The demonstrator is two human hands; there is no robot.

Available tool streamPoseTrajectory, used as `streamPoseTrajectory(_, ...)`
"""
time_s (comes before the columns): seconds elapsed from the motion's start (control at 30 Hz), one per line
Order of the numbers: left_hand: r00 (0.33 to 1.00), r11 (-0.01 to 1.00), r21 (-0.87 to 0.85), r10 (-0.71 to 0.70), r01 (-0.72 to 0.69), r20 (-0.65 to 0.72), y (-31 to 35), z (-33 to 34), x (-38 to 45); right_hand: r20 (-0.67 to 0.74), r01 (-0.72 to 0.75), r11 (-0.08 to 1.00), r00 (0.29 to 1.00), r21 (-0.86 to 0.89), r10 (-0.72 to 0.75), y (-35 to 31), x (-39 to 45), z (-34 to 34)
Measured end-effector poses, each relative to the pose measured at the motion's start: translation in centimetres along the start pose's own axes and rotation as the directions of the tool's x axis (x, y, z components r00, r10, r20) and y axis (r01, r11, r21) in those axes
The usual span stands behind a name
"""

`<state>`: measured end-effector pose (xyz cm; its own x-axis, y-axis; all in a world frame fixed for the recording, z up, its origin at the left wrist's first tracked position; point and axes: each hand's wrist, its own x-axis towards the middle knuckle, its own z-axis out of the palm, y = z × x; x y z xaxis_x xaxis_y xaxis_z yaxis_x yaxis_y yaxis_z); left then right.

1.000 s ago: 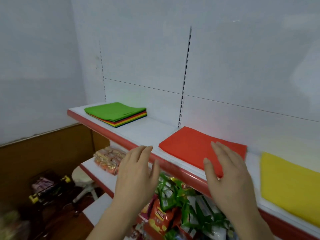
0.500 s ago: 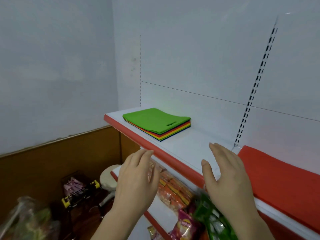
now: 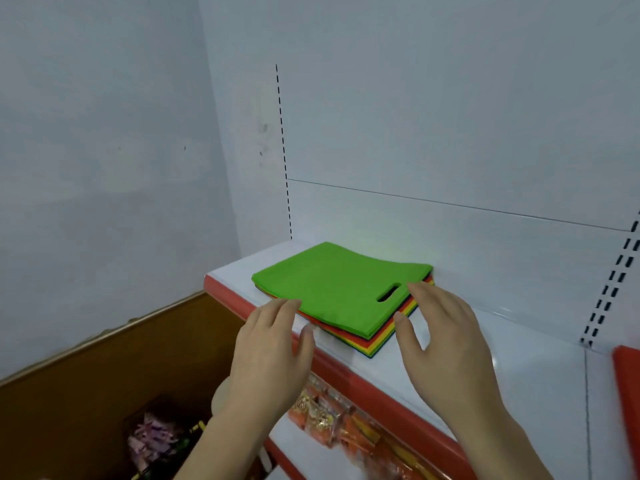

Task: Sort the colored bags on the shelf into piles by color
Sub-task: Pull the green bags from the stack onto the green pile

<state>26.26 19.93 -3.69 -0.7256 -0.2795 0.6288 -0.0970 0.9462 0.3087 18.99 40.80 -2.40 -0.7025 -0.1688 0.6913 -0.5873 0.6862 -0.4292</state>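
1. White metal shelving with a red front lip (image 3: 349,367) fills this corner against a pale wall; the mixed stack of flat felt-like bags (image 3: 346,299) sits at the shelf's left end, near that lip.
2. On top lies a bright green fabric bag with a slot handle (image 3: 332,289); red, orange, yellow and darker edges show beneath it.
3. Both hands hover with fingers relaxed and spread, grasping nothing. The left hand (image 3: 268,355) is at the stack's near-left edge, the right hand (image 3: 446,344) at its handle side; whether either touches, I cannot tell.
4. These bags look light, soft and floppy, likely to sag or drag a neighbour along. Pinching the top one at its near corner or handle slot seems wisest.
5. Bare white shelf stretches rightward toward a red fabric pile (image 3: 628,393), giving room; packaged snacks (image 3: 332,414) crowd the lower shelf.
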Motion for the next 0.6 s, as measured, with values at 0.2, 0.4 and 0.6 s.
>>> streamPoseTrajectory(0.2, 0.997, 0.996, -0.061, 0.072, -0.070, 0.029, -5.0, 4.3, 6.1, -0.034, -0.049, 0.989, 0.998, -0.141, 0.045, -0.4, 2.8, 3.7)
streamPoseTrajectory(0.4, 0.977, 0.974, -0.140, 0.191, -0.178, 0.089, -10.6, 9.1, 12.2, -0.084, -0.236, 0.934, 0.972, -0.269, 0.222, -2.3, 4.4, 7.0)
streamPoseTrajectory(0.6, 0.941, 0.952, -0.148, 0.291, -0.267, 0.175, -14.3, 11.8, 16.4, -0.126, -0.407, 0.828, 0.912, -0.386, 0.390, -4.8, 4.5, 9.6)
